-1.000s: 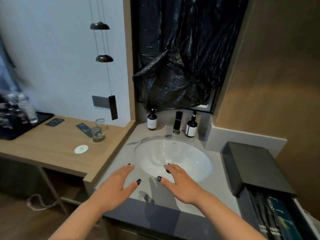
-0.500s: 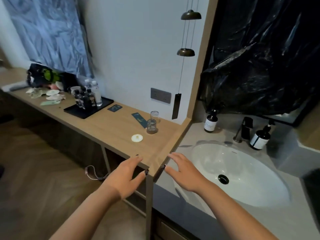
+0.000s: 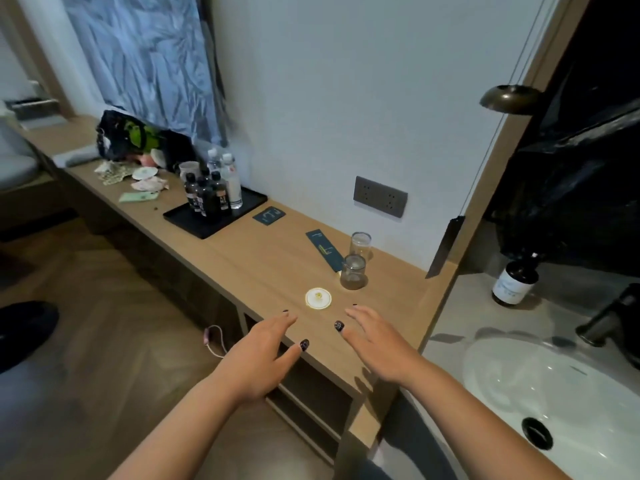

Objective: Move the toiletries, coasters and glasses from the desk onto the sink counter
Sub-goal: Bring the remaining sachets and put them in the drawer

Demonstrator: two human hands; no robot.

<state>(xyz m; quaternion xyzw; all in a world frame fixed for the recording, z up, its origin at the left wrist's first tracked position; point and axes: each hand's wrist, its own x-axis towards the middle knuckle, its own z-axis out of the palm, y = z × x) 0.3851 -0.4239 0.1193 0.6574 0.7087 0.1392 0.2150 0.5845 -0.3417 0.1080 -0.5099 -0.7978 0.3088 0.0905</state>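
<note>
On the wooden desk (image 3: 263, 265) lie a small round white item (image 3: 318, 298), two clear glasses, one nearer (image 3: 353, 277) and one behind it (image 3: 360, 244), a long dark packet (image 3: 323, 249) and a dark square coaster (image 3: 269, 215). My left hand (image 3: 263, 355) hovers over the desk's front edge with fingers spread, holding nothing. My right hand (image 3: 377, 344) hovers just right of the white item, fingers straight and empty. The grey sink counter (image 3: 450, 317) with its white basin (image 3: 554, 393) is at the right.
A black tray (image 3: 214, 220) with several dark bottles and water bottles stands further left on the desk, with a bag and litter behind it. A brown bottle (image 3: 516, 280) and a dark tap (image 3: 609, 323) stand by the basin. A hanging lamp cord with a black tag (image 3: 445, 251) drops near the desk's right end.
The view has swung left from the sink to the desk. Both hands have moved from over the basin's rim to above the desk near the white item, still empty.
</note>
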